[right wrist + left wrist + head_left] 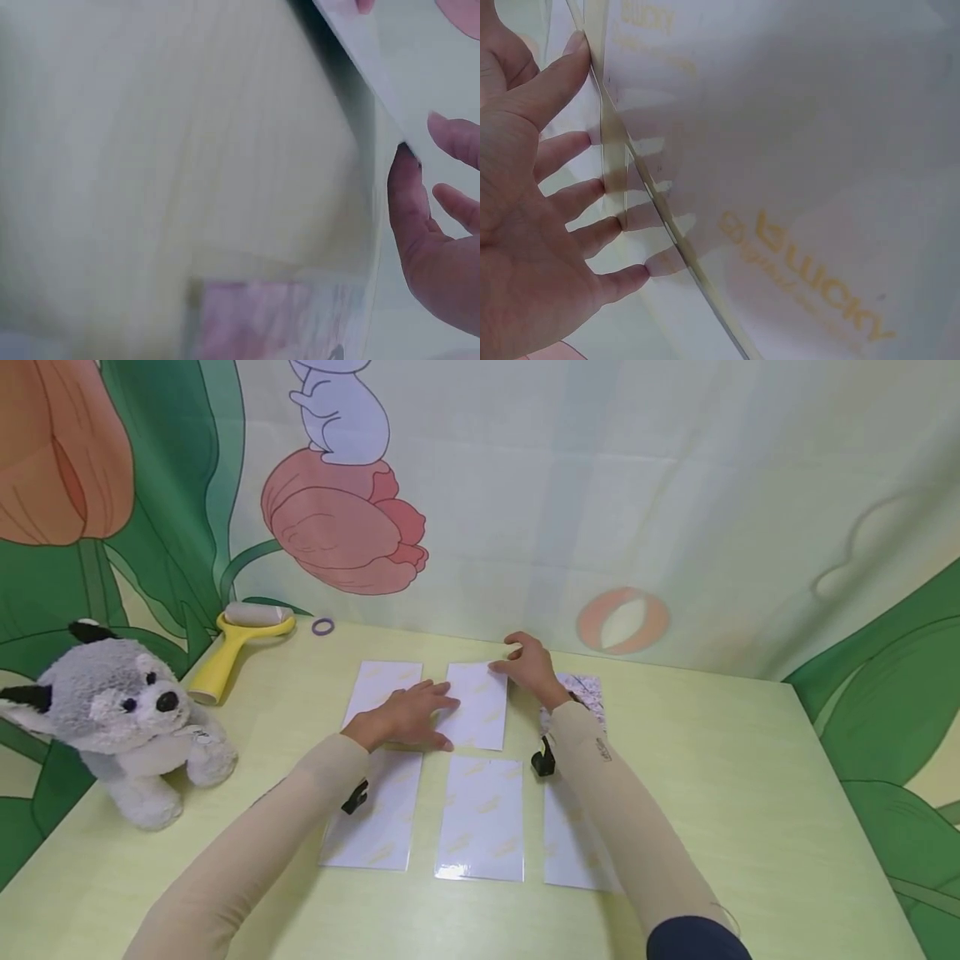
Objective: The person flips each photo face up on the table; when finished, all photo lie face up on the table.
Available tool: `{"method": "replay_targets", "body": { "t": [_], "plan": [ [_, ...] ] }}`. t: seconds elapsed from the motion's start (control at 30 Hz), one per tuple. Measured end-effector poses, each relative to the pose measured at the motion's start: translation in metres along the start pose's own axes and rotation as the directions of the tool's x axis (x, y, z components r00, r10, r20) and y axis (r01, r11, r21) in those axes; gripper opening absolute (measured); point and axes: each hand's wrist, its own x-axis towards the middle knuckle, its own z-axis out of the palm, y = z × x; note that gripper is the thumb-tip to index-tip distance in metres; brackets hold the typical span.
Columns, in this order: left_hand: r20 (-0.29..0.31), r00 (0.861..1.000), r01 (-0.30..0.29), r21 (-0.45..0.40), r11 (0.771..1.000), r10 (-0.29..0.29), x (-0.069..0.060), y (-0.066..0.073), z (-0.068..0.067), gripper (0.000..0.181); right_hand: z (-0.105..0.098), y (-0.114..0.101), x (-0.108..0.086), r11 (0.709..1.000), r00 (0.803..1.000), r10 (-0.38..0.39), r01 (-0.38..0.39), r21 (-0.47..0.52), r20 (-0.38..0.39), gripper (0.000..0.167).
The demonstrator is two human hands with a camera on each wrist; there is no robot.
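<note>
Beige sleeves (630,810) framed a spread left hand (408,714) and loose-fingered right hand (532,668) thumbing up the far-middle LUCKY-marked card (480,706); turning likely needed pinching.

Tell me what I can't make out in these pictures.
- Head: underside of top-middle white card, hidden by its upper face.
- Head: part of lower-right card, behind the right sleeve.
- Right wrist: picture on pink card, blurred, cut off by bottom edge.
- Left wrist: small yellow print, mostly blurred.
</note>
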Motion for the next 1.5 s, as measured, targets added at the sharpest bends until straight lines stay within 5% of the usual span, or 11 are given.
{"method": "replay_targets", "body": {
  "t": [0.4, 0.63, 1.1, 1.3, 1.5],
  "plan": [
    [-0.001, 1.0, 0.016, -0.032, 0.999, -0.016, 0.0, 0.004, -0.004, 0.075, -0.003, -0.003, -0.013, 0.986, 0.984, 0.067, -0.09, 0.14, 0.164, 0.062],
    [0.02, 1.0, 0.011, -0.098, 0.995, -0.009, 0.001, 0.003, -0.008, 0.075, 0.0, -0.003, -0.017, 0.977, 0.988, 0.032, -0.063, 0.205, 0.151, 0.051],
    [-0.096, 0.988, -0.129, -0.118, 0.985, 0.118, 0.001, 0.01, -0.013, 0.091, -0.01, -0.021, -0.022, 0.878, 0.997, 0.043, -0.068, 0.473, 0.064, 0.047],
    [-0.199, 0.963, -0.198, -0.055, 0.979, 0.184, 0.002, 0.018, -0.005, 0.094, -0.012, -0.02, -0.022, 0.839, 0.999, 0.006, -0.027, 0.544, 0.04, 0.048],
    [-0.267, 0.937, -0.245, -0.048, 0.968, 0.224, 0.0, 0.028, -0.003, 0.079, -0.018, -0.018, -0.022, 0.759, 1.0, -0.024, 0.006, 0.651, 0.019, 0.049]
  ]
}}
